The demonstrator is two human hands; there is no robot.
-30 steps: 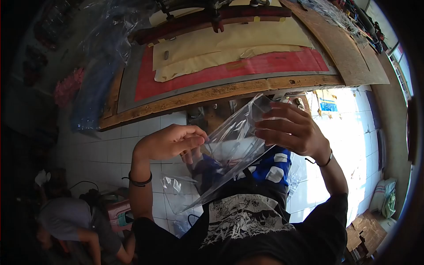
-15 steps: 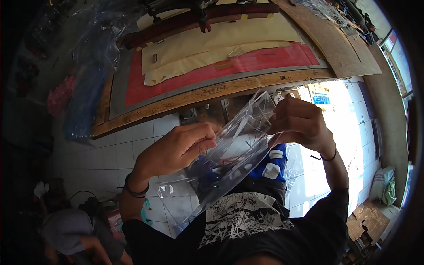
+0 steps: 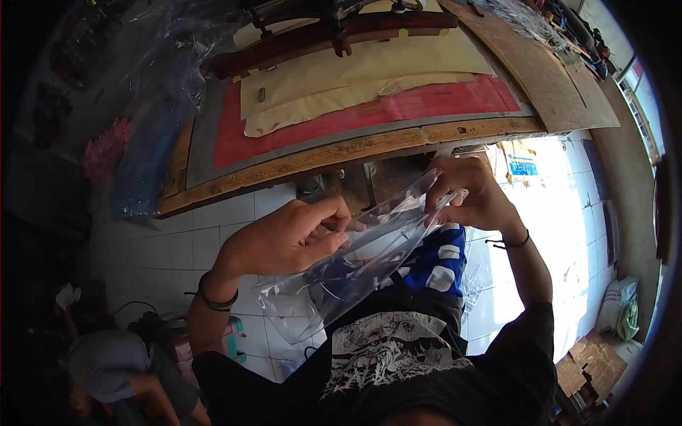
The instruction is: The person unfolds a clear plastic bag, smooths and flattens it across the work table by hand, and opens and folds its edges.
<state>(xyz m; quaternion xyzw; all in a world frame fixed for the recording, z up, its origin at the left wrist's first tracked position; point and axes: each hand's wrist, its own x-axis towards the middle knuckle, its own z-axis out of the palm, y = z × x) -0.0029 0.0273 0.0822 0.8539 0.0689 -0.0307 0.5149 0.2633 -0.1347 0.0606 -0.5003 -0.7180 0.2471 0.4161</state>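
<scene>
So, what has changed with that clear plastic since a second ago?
The bare right hand, fingers spread before, now pinches the clear, shiny plastic film. The bare left hand has shifted slightly towards the body. The film looks narrower, more gathered. The wooden-edged table, red layer and tan paper stayed put.

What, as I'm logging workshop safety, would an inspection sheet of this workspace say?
Surface: brown wooden table bearing flat red sheet and torn tan paper.
Handled item: clear, glossy, creased plastic film.
Clutter: crumpled clear plastic, upper right; flat brown board pieces, lower right.
Hands: right hand pinches the film; left hand overlaps it, grip unclear.
Cables: thin black curved line, lower left, possibly a cable.
Surroundings: white tiled floor; bent person in grey top, lower left.
</scene>
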